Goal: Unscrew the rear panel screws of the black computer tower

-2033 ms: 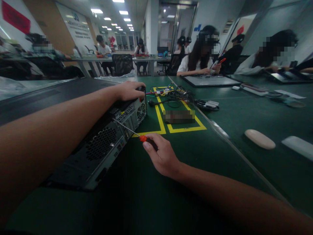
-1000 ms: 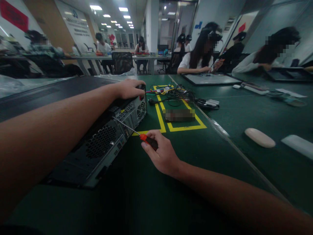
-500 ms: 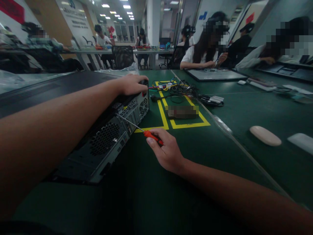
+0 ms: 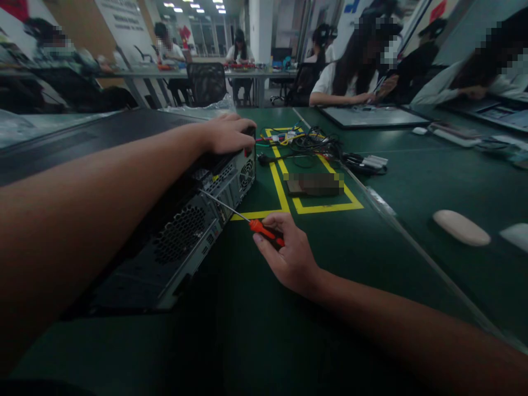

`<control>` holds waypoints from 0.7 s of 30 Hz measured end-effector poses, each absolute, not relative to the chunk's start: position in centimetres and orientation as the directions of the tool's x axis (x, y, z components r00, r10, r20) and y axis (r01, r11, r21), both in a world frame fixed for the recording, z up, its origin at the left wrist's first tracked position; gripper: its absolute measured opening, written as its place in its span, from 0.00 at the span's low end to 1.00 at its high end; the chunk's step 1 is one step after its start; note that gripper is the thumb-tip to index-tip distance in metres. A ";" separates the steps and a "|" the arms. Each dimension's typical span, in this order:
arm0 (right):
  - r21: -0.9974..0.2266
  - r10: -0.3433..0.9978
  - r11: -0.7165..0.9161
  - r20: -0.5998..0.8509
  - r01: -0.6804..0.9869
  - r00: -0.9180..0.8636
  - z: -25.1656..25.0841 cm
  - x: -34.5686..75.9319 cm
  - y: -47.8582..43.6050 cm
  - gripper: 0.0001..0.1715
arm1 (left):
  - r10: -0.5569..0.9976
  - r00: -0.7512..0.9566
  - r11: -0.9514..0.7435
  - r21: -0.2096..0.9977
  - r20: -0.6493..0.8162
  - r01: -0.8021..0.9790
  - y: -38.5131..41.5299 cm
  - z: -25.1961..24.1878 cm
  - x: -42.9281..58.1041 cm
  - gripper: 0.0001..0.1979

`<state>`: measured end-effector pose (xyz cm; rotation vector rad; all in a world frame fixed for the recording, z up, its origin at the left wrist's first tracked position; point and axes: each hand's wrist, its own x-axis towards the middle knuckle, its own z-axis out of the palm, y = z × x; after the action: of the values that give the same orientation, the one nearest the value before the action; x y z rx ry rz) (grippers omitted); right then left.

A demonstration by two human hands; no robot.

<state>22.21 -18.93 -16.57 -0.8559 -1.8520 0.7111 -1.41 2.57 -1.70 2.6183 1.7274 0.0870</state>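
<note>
A black computer case (image 4: 124, 137) lies on its side at the left, its metal rear panel turned toward me. My left hand (image 4: 229, 133) grips the top far corner of that case, its fingers and thumb over the edge. In my right hand (image 4: 292, 253) is a screwdriver with a red and black handle (image 4: 266, 231), pinched between thumb and fingers. The thin shaft slants up and left to the rear panel, by the slot covers. Its tip appears to meet the panel near the upper edge; the exact contact is too small to make out. A round-holed vent (image 4: 179, 234) sits below the tip.
Yellow tape (image 4: 289, 201) marks the green table (image 4: 330, 330); a blurred-out dark block (image 4: 315, 185) and tangled cables (image 4: 313, 144) lie there. Further right are a pale oval object (image 4: 461, 227) and a white one (image 4: 515, 236). Several people work beyond, one with a flat panel (image 4: 375, 116).
The right hand's fingers have shifted on the screwdriver, and more of the handle shows. The tip stays at the same spot on the panel. My view has tilted down slightly.
</note>
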 end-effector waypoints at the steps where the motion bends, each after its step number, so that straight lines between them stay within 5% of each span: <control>1: -0.768 0.803 0.586 0.508 0.257 -0.312 -16.6 22.2 -18.9 0.11 | 0.924 0.379 -0.381 0.076 0.043 0.921 2.4 -1.7 -1.3 0.48; 5: -0.767 0.803 0.587 0.511 0.258 -0.307 -16.6 22.1 -19.0 0.08 | 0.934 0.353 -0.356 0.165 0.044 0.920 2.0 -1.4 -1.2 0.49; 21: -0.721 0.772 0.633 0.564 0.280 -0.293 -15.7 22.3 -18.9 0.07 | 0.925 0.377 -0.381 0.111 0.055 0.918 1.5 -1.1 -0.7 0.46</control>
<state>22.35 -18.90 -15.65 -0.8391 -1.8575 0.6183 -0.69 1.54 -1.13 2.5550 1.7125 0.1655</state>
